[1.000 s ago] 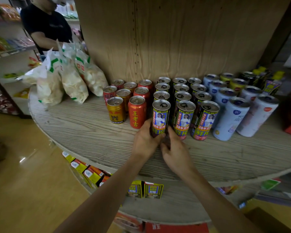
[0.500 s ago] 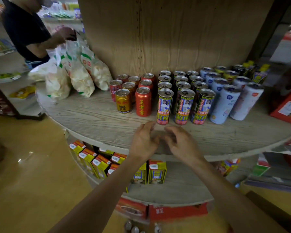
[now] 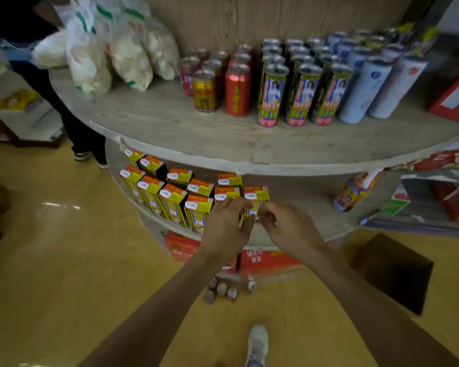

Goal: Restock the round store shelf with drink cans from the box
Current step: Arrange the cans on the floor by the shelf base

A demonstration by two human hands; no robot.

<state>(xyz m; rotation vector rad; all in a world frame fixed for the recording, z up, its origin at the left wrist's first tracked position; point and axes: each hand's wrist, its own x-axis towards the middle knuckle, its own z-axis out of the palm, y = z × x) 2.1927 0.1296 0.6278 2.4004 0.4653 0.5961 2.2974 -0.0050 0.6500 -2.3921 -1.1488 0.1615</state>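
Note:
The round wooden shelf [image 3: 223, 157] carries rows of drink cans on its upper tier: tall yellow-green cans [image 3: 270, 99], red cans [image 3: 237, 91], a gold can [image 3: 204, 92] and pale blue cans [image 3: 363, 91]. My left hand [image 3: 224, 229] and my right hand [image 3: 289, 229] hover close together below that tier, in front of the lower one. Their fingers are loosely curled and hold nothing. On the floor under the shelf a red box [image 3: 265, 260] stands, with several can tops [image 3: 220, 290] showing in front of it.
Yellow drink cartons [image 3: 170, 200] fill the lower tier's left side, and one can [image 3: 353, 192] leans at its right. Snack bags [image 3: 122, 51] sit at the upper left. Another person [image 3: 72, 123] stands by the shelf. A brown cardboard box [image 3: 392, 271] is on the floor right; my shoe [image 3: 257, 343] is below.
Both hands let go of the front yellow-green can on the upper tier and dropped down in front of the lower tier. The view tilted down toward the floor.

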